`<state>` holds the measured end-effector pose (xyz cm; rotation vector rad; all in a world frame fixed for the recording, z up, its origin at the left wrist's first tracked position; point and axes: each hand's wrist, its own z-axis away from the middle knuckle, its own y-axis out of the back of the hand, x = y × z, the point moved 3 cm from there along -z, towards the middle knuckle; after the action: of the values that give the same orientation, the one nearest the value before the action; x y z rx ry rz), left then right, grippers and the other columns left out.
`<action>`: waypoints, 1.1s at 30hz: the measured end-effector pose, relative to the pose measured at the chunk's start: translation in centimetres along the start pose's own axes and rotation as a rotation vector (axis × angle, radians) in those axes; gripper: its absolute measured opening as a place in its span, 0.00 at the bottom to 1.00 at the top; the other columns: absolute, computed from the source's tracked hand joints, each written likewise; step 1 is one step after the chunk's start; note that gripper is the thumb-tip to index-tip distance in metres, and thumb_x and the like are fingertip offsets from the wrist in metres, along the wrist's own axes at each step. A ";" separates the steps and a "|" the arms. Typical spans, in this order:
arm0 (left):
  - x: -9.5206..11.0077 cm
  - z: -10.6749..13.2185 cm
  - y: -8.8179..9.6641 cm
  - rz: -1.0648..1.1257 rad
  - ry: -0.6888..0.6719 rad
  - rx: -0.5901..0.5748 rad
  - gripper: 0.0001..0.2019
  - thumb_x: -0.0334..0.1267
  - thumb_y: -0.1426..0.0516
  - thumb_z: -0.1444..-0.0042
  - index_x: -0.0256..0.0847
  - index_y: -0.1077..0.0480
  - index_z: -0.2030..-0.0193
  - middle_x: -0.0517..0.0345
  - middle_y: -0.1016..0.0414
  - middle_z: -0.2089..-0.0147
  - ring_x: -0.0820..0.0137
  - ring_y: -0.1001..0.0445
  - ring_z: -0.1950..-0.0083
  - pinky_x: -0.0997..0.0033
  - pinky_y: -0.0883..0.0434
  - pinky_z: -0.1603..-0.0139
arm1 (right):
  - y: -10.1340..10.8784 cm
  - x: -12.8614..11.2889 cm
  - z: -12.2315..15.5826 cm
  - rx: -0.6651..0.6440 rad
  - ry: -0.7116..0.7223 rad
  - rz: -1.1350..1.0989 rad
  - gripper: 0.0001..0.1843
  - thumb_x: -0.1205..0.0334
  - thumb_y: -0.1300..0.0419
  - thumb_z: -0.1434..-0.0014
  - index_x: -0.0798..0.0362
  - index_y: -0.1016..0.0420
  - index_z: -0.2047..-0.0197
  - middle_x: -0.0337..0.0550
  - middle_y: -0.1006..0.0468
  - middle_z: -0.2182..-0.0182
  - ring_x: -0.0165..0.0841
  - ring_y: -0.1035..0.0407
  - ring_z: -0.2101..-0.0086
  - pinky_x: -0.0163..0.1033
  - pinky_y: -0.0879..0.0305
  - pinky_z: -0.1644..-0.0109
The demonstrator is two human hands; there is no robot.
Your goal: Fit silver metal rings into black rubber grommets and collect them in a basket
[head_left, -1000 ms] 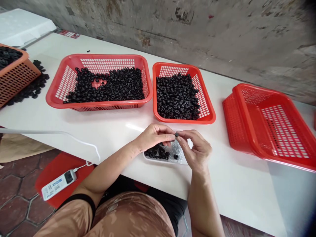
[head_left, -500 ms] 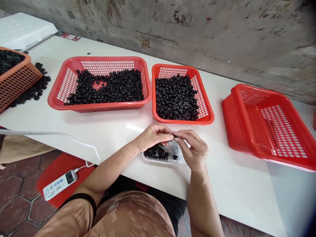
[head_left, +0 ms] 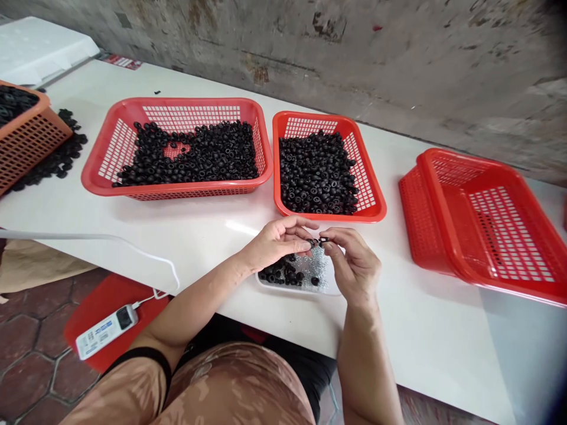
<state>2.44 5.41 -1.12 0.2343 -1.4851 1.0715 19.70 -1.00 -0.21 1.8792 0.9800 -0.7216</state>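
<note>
Above a shallow clear tray (head_left: 330, 288), both hands meet near each other. My left hand (head_left: 283, 239) pinches a small black ring-shaped part (head_left: 312, 242) between thumb and fingers. A second small black part (head_left: 325, 240) is pinched in the fingertips of my right hand (head_left: 352, 260), just apart from the first. Inside the tray lie a cluster of black ring parts (head_left: 283, 273), one lone black part (head_left: 315, 281) and many tiny shiny metal pieces (head_left: 316, 262). My fingers hide some of the tray's far side.
Two red baskets of black parts, a wide one (head_left: 175, 189) and a smaller one (head_left: 330, 218), stand behind the tray. Stacked red baskets (head_left: 425, 224) are at right. An orange basket (head_left: 35, 139) and loose black parts (head_left: 57, 159) lie left. A white cable (head_left: 133, 242) crosses the table's left edge.
My hands have drawn slightly apart, the right one moving a little right. The black parts in my fingertips now show separately, with a gap between them.
</note>
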 end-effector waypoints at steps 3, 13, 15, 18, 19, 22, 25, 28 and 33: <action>0.2 0.1 -0.1 -0.026 -0.027 -0.011 0.20 0.32 0.32 0.45 0.40 0.25 0.45 0.55 0.21 0.56 0.71 0.19 0.57 0.70 0.24 0.52 | 0.0 -0.6 -0.3 -0.043 0.032 -0.005 0.10 0.64 0.39 0.31 0.44 0.19 0.50 0.42 0.19 0.57 0.36 0.24 0.56 0.43 0.24 0.52; 0.1 0.1 0.0 -0.076 -0.040 0.010 0.19 0.32 0.33 0.44 0.40 0.26 0.45 0.57 0.22 0.58 0.74 0.21 0.60 0.73 0.25 0.54 | -0.4 -1.1 -0.4 -0.117 0.103 0.081 0.11 0.66 0.41 0.30 0.45 0.19 0.49 0.44 0.17 0.55 0.37 0.22 0.54 0.47 0.25 0.48; 0.0 0.1 0.0 -0.067 -0.033 0.013 0.20 0.32 0.32 0.45 0.40 0.25 0.46 0.57 0.22 0.59 0.74 0.22 0.60 0.73 0.25 0.54 | -0.4 -1.0 -0.2 -0.099 0.129 0.099 0.13 0.66 0.41 0.30 0.44 0.19 0.48 0.43 0.17 0.55 0.37 0.22 0.54 0.47 0.25 0.48; 0.0 0.0 0.1 -0.028 -0.021 0.018 0.21 0.32 0.31 0.47 0.40 0.25 0.46 0.58 0.22 0.61 0.74 0.23 0.61 0.73 0.26 0.55 | -0.4 -1.0 -0.1 -0.091 0.143 0.109 0.13 0.65 0.40 0.30 0.43 0.19 0.47 0.43 0.16 0.55 0.38 0.22 0.54 0.48 0.25 0.48; 0.0 0.0 0.1 -0.011 -0.018 0.021 0.21 0.32 0.31 0.48 0.40 0.25 0.47 0.59 0.22 0.62 0.74 0.23 0.61 0.73 0.26 0.56 | -0.4 -1.1 -0.1 -0.090 0.145 0.110 0.14 0.65 0.40 0.30 0.42 0.18 0.46 0.43 0.16 0.55 0.38 0.22 0.54 0.48 0.25 0.49; 0.2 0.0 0.1 0.032 -0.023 0.039 0.21 0.32 0.30 0.49 0.40 0.25 0.48 0.59 0.21 0.62 0.74 0.23 0.62 0.74 0.27 0.57 | -0.6 -1.3 -0.1 -0.080 0.186 0.150 0.14 0.62 0.39 0.30 0.43 0.20 0.44 0.45 0.16 0.54 0.39 0.21 0.54 0.49 0.24 0.50; 0.3 0.0 0.0 0.065 -0.047 0.058 0.20 0.32 0.30 0.49 0.39 0.25 0.49 0.60 0.20 0.63 0.74 0.22 0.61 0.73 0.27 0.54 | -0.9 -1.6 0.0 -0.043 0.302 0.241 0.21 0.61 0.33 0.34 0.44 0.23 0.39 0.47 0.16 0.52 0.40 0.20 0.58 0.49 0.27 0.51; 0.2 0.0 -0.1 0.096 -0.048 0.051 0.20 0.33 0.28 0.50 0.39 0.24 0.50 0.59 0.19 0.63 0.73 0.21 0.58 0.71 0.27 0.50 | -1.1 -1.8 0.3 0.030 0.386 0.365 0.23 0.65 0.33 0.35 0.45 0.25 0.38 0.46 0.15 0.54 0.37 0.20 0.63 0.48 0.31 0.52; 0.0 0.1 -0.5 0.032 -0.027 0.019 0.17 0.43 0.29 0.47 0.38 0.22 0.53 0.55 0.19 0.61 0.70 0.21 0.56 0.68 0.28 0.48 | -1.0 -2.2 0.4 0.086 0.432 0.469 0.24 0.67 0.34 0.37 0.44 0.26 0.39 0.44 0.14 0.55 0.36 0.20 0.63 0.46 0.34 0.53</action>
<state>2.75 5.08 -0.87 0.2404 -1.5075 1.1122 17.64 -1.80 0.85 2.2819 0.7203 -0.0793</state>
